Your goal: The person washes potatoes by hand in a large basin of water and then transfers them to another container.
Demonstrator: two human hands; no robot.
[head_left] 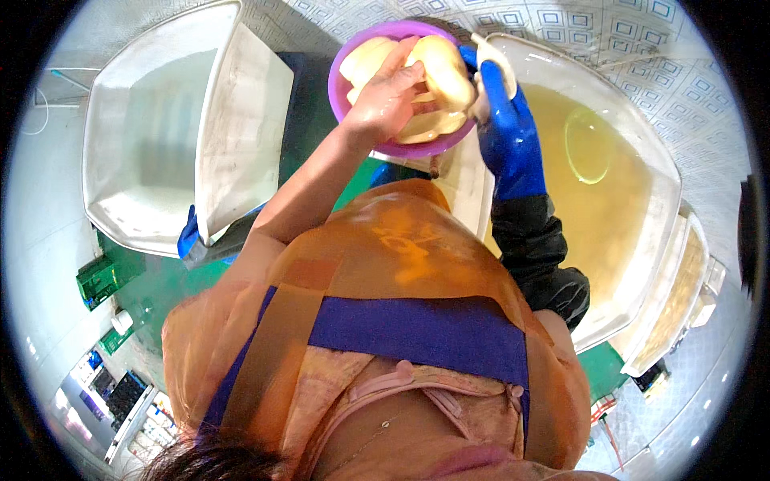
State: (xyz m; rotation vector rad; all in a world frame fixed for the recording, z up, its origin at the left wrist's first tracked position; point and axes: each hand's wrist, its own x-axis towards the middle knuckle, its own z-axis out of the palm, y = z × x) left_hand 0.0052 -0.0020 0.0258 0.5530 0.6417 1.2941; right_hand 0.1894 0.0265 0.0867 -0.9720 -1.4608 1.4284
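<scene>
My bare left hand [391,99] reaches into a purple plastic basin [338,90], its fingers spread over wet, smooth pale-yellow pieces [442,69]. What the pieces are, I cannot tell. Part of the fingers is hidden among them, so a grip there is unclear. At the basin's right rim is my right hand [508,138], in a blue rubber glove with a black sleeve. Between its thumb and fingers it holds a cream-coloured piece [502,57] with a narrow end. The glove hides much of that piece.
To the right stands a white tub [668,162] of yellowish liquid, with a yellow-green ring [568,141] visible in it. Another white tub [243,114] holds clear liquid at left. A blue glove [188,234] hangs at its corner. Green crates [97,281] sit on the green floor.
</scene>
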